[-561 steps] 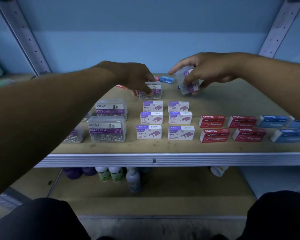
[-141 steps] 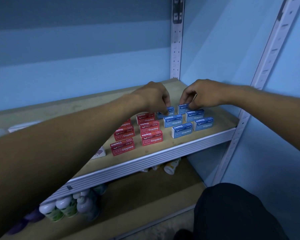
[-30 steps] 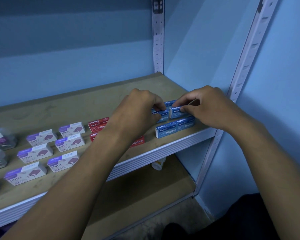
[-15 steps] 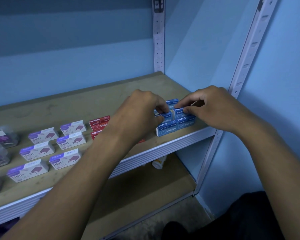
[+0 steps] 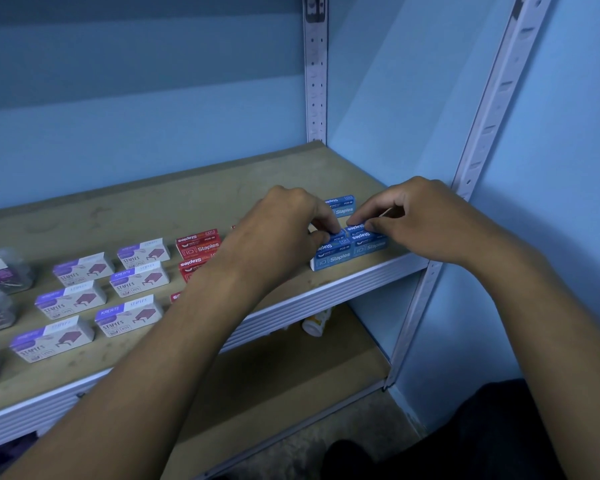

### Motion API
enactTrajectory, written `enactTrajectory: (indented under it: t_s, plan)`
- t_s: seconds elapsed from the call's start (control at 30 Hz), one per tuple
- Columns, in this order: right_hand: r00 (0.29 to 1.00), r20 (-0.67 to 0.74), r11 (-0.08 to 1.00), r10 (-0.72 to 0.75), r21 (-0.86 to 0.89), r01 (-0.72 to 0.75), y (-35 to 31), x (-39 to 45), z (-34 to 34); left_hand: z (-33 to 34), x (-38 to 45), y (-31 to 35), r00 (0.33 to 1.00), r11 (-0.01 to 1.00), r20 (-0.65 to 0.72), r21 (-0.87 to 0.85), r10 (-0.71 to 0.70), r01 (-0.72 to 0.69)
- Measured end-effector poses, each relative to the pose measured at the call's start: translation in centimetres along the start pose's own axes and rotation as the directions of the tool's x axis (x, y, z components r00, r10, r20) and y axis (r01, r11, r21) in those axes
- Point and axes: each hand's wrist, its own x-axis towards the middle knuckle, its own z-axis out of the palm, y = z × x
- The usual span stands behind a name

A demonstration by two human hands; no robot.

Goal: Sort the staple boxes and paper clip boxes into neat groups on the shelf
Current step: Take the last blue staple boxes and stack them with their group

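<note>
Several blue staple boxes (image 5: 336, 258) stand packed together near the right front corner of the wooden shelf (image 5: 194, 199). My left hand (image 5: 284, 230) pinches one blue box in the middle row. My right hand (image 5: 420, 220) pinches the blue box beside it. Red staple boxes (image 5: 198, 242) lie left of the blue ones, partly hidden by my left forearm. Purple-and-white staple boxes (image 5: 137, 278) sit in two columns further left. Clear paper clip boxes (image 5: 4, 271) show at the left edge.
A white metal upright (image 5: 315, 74) stands at the shelf's back right corner, another upright (image 5: 482, 147) at the front right. A small bottle (image 5: 316, 323) lies on the lower shelf. Blue walls close in behind and to the right.
Both hands have drawn the middle blue boxes slightly toward the front row, closing the gap. The view has barely shifted.
</note>
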Motion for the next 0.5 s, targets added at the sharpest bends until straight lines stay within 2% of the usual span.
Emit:
enactTrajectory:
  t_s: [0.17, 0.3, 0.5]
  plan:
    - [0.999, 0.041, 1.0, 0.021, -0.015, -0.02, 0.03, 0.02, 0.03, 0.26, -0.08, -0.13, 1.0, 1.0, -0.015, 0.01, 0.013, -0.013]
    - [0.997, 0.077, 0.999, 0.032, 0.036, -0.035, 0.12, -0.41, -0.14, 0.35, -0.18, -0.17, 1.0, 0.999, -0.028, -0.04, -0.002, 0.001]
    - [0.988, 0.155, 0.999, 0.0, 0.031, -0.005, -0.24, -0.65, -0.21, 0.71, 0.03, -0.25, 1.0, 0.999, 0.013, -0.051, 0.0, 0.001]
